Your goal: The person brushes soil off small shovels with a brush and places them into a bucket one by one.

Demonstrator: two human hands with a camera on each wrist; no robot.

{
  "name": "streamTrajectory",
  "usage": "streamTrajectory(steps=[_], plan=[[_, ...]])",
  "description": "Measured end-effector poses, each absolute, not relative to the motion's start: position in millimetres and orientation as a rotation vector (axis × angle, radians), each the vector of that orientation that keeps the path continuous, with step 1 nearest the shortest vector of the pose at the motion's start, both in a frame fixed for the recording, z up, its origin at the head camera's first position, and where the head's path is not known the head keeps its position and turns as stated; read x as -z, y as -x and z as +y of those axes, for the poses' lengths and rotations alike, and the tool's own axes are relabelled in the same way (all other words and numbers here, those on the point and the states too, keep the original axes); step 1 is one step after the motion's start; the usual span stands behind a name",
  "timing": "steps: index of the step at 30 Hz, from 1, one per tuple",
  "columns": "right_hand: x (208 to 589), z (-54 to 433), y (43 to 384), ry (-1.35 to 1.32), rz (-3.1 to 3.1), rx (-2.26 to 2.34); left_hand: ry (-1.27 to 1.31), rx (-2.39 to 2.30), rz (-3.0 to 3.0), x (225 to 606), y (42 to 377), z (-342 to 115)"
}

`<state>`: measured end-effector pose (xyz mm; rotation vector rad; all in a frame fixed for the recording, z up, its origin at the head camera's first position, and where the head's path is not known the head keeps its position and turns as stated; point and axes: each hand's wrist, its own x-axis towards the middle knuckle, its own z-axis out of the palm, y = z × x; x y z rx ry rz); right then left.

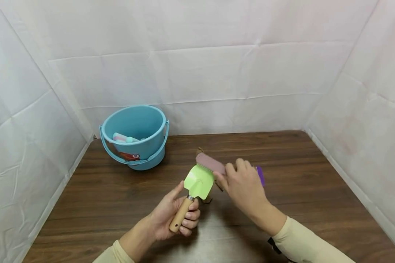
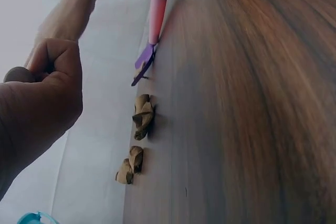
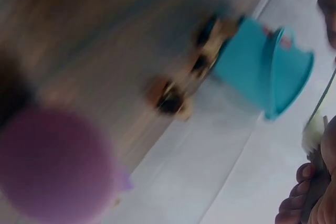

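In the head view my left hand (image 1: 164, 217) grips the wooden handle of a small hand trowel (image 1: 199, 182) with a lime-green blade. The blade is raised over the table, pointing away. My right hand (image 1: 245, 184) holds a mauve brush (image 1: 210, 163), its bristles down at the blade's far edge. In the left wrist view, brown crumpled pieces (image 2: 143, 116), like dry leaves, lie on the table; the trowel and hands mostly hide them from the head camera. Beyond them rests a purple trowel (image 2: 144, 60) with a pink handle.
A light-blue bucket (image 1: 151, 150) stands at the back left, its handle hanging down in front. Pale pink and turquoise things (image 1: 120, 137) lie inside it. White cloth walls (image 1: 204, 73) border the dark wooden table (image 1: 283, 153) at the back and sides.
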<state>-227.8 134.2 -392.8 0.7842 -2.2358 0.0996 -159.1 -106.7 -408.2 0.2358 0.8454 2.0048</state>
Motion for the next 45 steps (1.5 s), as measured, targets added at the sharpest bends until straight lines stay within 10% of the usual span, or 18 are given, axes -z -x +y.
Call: streamTrajectory(steps=[30,36,45], plan=[[396,145,245,-0.735,-2.310,-0.176,-0.112,-1.970,1.700,388,161,-131],[398,147,239,-0.776,-2.283,-0.119,-0.132,-0.857,3.139,360,175,-163],[398,152,230,-0.848,-2.303,-0.077,-0.233,0.149,3.527,312,220,-225]])
